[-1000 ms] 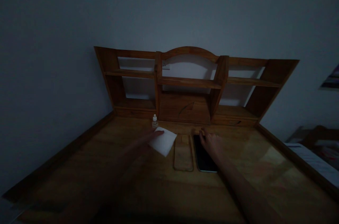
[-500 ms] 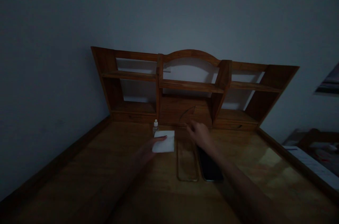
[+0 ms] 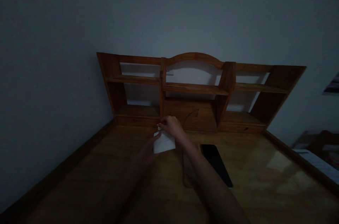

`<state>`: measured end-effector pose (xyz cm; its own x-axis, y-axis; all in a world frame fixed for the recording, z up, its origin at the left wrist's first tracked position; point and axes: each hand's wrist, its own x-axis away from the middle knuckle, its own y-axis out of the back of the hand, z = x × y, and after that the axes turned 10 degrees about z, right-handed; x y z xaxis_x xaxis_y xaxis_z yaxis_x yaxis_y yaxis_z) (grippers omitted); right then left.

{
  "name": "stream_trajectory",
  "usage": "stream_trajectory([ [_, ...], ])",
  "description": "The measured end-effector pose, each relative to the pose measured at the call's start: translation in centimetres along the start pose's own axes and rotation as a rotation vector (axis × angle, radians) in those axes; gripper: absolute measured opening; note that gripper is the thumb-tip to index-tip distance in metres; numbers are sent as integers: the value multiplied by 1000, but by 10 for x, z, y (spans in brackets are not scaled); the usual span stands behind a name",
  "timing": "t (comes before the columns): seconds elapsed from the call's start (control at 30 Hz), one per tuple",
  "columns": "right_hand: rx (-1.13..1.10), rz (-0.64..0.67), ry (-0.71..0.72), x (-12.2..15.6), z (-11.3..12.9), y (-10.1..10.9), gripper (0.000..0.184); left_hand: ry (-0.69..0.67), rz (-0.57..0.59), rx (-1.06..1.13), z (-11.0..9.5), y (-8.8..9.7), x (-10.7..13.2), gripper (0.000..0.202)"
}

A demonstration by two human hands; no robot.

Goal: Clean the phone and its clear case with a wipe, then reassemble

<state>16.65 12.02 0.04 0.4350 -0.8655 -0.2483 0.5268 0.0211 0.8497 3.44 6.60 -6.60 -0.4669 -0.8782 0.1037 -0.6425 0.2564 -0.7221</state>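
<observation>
Both hands are on it! The right hand (image 3: pixel 171 127) pinches the far corner of a white wipe (image 3: pixel 164 144), light, soft stuff best taken by an edge. The left hand (image 3: pixel 146 154) meets its near-left edge, grip unclear, mid-worktop (image 3: pixel 254 181), left of a black phone (image 3: pixel 215 164).

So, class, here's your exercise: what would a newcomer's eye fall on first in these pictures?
The white square sheet catches the eye first, bright at the centre of the dim wooden desk, held between the left hand and right hand. Behind it, a wooden shelf unit stands against the wall, and a black smartphone lies to the right of the hands.
</observation>
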Motion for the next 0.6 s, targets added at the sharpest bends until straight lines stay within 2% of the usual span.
stream_trajectory([
  [0.13, -47, 49, 38, -2, -5, -2, 13, -12, -75, -5, 3, -2, -1, 20],
  [0.47, -39, -33, 22, -1, -4, -7, 11, 0, -40, 32, 4, 3, -1, 23],
  [0.6, -44, -46, 22, -2, -4, -7, 11, -68, -44, 25, 4, 2, -1, 19],
])
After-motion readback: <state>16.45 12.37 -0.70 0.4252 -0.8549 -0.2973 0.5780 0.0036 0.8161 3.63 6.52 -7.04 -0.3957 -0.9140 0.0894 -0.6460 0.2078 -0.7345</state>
